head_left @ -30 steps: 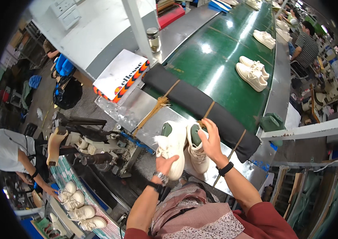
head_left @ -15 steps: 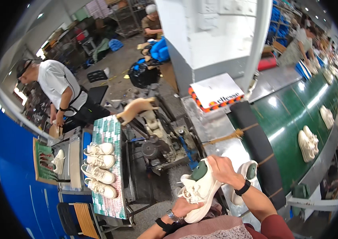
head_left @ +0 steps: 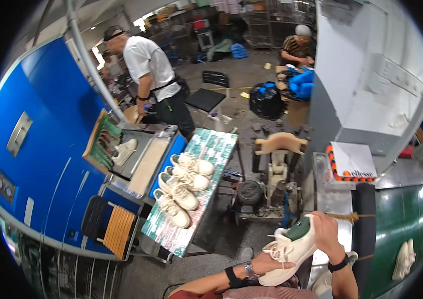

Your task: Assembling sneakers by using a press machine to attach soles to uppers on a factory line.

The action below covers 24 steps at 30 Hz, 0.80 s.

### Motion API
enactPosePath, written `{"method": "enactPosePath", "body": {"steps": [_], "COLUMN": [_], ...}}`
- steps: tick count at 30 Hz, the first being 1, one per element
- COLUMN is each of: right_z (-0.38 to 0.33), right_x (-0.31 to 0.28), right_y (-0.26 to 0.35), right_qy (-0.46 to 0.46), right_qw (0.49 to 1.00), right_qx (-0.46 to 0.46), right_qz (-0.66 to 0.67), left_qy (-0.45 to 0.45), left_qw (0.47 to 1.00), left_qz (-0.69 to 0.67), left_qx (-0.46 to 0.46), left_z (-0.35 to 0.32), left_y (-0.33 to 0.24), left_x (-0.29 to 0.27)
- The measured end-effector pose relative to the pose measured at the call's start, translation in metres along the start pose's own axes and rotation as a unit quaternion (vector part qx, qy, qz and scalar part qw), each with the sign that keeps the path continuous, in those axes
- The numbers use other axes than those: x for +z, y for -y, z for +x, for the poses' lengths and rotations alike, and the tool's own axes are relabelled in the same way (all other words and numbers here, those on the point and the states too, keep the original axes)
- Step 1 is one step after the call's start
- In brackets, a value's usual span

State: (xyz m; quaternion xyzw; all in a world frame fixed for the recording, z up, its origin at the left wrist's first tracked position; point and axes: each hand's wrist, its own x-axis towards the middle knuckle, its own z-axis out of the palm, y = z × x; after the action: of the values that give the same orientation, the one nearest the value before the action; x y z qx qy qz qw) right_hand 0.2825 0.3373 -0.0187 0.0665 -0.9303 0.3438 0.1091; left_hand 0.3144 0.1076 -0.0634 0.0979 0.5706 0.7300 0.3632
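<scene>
Head view: both hands, left (head_left: 265, 261) and right (head_left: 327, 234), clamp a cream lace-up sneaker with green heel (head_left: 289, 249), tilted for inspection above the green conveyor's (head_left: 400, 219) left edge.

Four shoes (head_left: 184, 187) on the table (head_left: 171, 234); machine (head_left: 271, 189) right; conveyor (head_left: 405, 224) far right.

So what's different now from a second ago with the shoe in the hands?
The person turned left, away from the green conveyor belt, carrying the white shoe toward the small table with four white shoes. A second ago both shoes lay at the belt's edge; now only one is raised. The left hand stays under it and the right hand on its heel.
</scene>
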Motion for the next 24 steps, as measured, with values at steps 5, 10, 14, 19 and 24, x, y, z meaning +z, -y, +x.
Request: {"method": "enactPosePath", "body": {"steps": [5,10,14,19,24], "right_z": [0.002,-0.023,-0.033,-0.001,0.058], "right_x": [0.004,0.067,0.091,0.085,0.085], "right_y": [-0.012,-0.025,0.014,0.003,0.003], "right_qy": [-0.028,-0.175,-0.159,-0.163,-0.176], "right_qw": [0.979,0.690,0.760,0.913,0.946], "right_qx": [0.094,0.186,0.184,0.191,0.159], "right_qz": [0.177,0.678,0.603,0.321,0.221], "left_qy": [0.006,0.044,-0.001,-0.039,-0.129], "left_qw": [0.999,0.973,0.956,0.991,0.979], "left_qz": [0.048,-0.225,-0.283,-0.113,0.012], "left_qx": [-0.007,-0.036,-0.079,-0.066,0.159], "left_z": [0.012,0.022,0.043,0.067,0.114], "left_y": [0.015,-0.016,0.006,0.012,0.014], "left_x": [-0.013,-0.022,-0.031,-0.059,-0.097]}}
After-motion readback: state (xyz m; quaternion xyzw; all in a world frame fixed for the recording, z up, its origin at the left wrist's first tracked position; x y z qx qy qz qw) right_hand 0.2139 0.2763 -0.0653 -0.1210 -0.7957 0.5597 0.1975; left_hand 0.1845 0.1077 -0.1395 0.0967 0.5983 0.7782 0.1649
